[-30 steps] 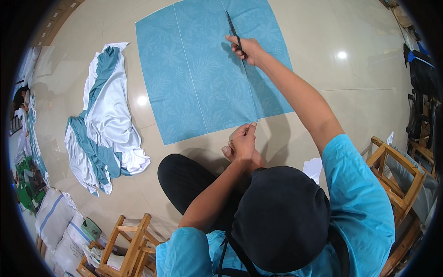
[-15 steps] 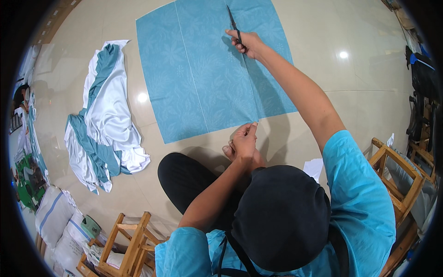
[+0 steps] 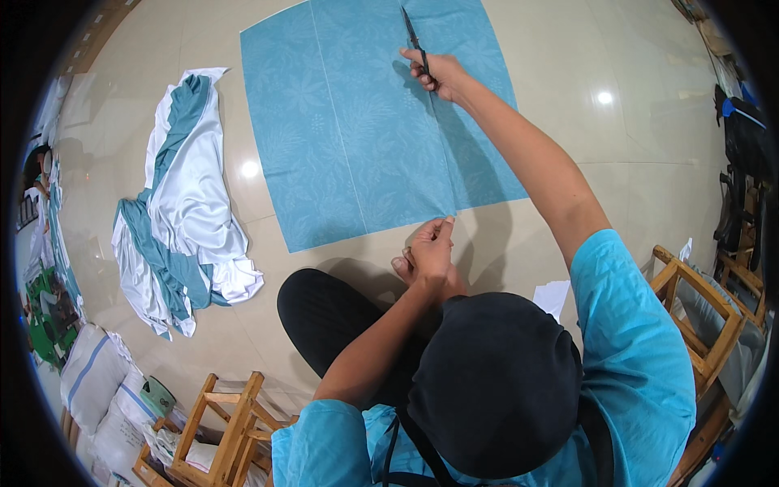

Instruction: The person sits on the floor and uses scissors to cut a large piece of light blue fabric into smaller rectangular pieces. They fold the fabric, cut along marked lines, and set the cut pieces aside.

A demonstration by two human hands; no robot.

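Observation:
A large blue fabric sheet (image 3: 381,138) with a faint leaf pattern lies spread on the floor. Two lengthwise lines run across it, the left one pale. My right hand (image 3: 440,75) reaches far over the sheet, its fingers closed around a pair of dark scissors (image 3: 412,31) whose blades point away from me along the right-hand line. The blades look nearly closed together. At the near edge, where that line ends, my left hand (image 3: 430,247) pinches the fabric between thumb and fingertip. My bare foot shows partly behind the left hand.
Left of the sheet lies a crumpled heap of white and teal satiny cloth (image 3: 191,195). Wooden stools (image 3: 223,430) stand at lower left, beside white sacks (image 3: 93,377). Another wooden stool (image 3: 702,312) is at right, with white paper (image 3: 552,297) on the floor near me.
My right hand and the scissors have shifted very slightly to the right. My left hand keeps its pinch at the near edge; the sheet lies nearly the same.

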